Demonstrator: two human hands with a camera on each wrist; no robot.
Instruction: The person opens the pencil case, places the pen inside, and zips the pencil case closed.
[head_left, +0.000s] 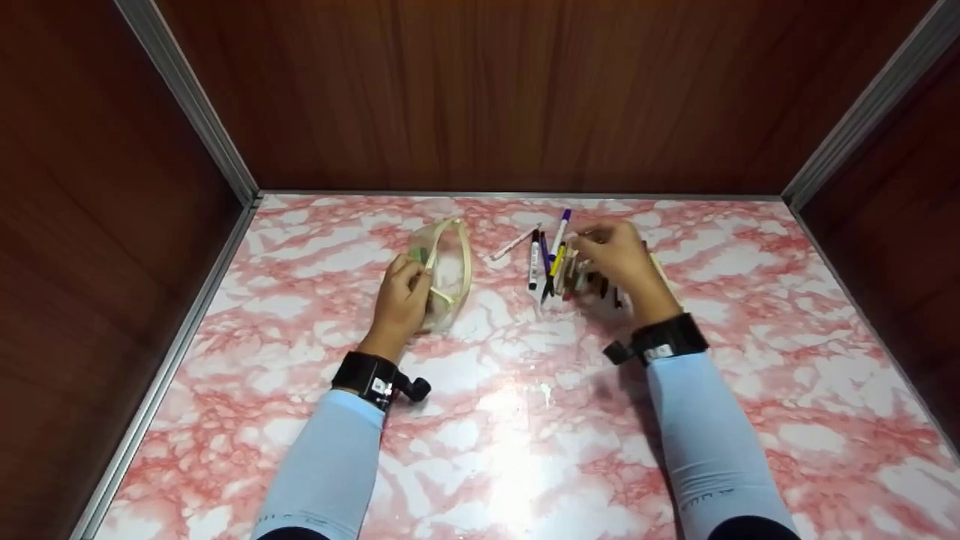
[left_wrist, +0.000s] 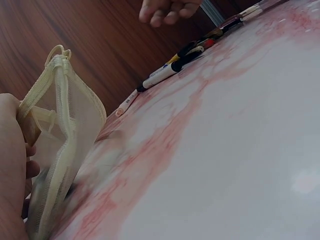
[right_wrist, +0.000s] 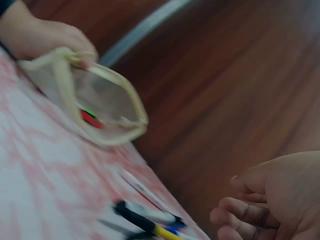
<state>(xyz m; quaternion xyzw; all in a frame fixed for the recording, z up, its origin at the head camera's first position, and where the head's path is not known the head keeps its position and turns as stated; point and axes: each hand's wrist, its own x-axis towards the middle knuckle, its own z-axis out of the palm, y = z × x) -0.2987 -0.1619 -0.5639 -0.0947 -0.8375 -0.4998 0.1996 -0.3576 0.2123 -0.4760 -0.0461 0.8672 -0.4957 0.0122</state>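
My left hand (head_left: 403,296) grips the side of a cream mesh zip pouch (head_left: 466,262), its mouth open toward the right. Inside the pouch, the right wrist view shows a red and green object (right_wrist: 91,118) whose kind is unclear. My right hand (head_left: 619,251) hovers over a pile of pens, its fingers loosely bent with nothing visible between them. Beside it lie a white marker with black ends (head_left: 534,259), a purple-capped marker (head_left: 562,225), a yellow-and-black pen (head_left: 557,260) and a pale pink pencil-like stick (head_left: 514,244). More pens are partly hidden beneath the hand.
The pens lie on a pink-and-white marbled tabletop (head_left: 450,420). Dark wooden panels (head_left: 480,97) enclose the back and both sides, with a metal strip (head_left: 525,196) along the rear edge. A yellowish stick (head_left: 664,277) lies partly behind the right wrist.
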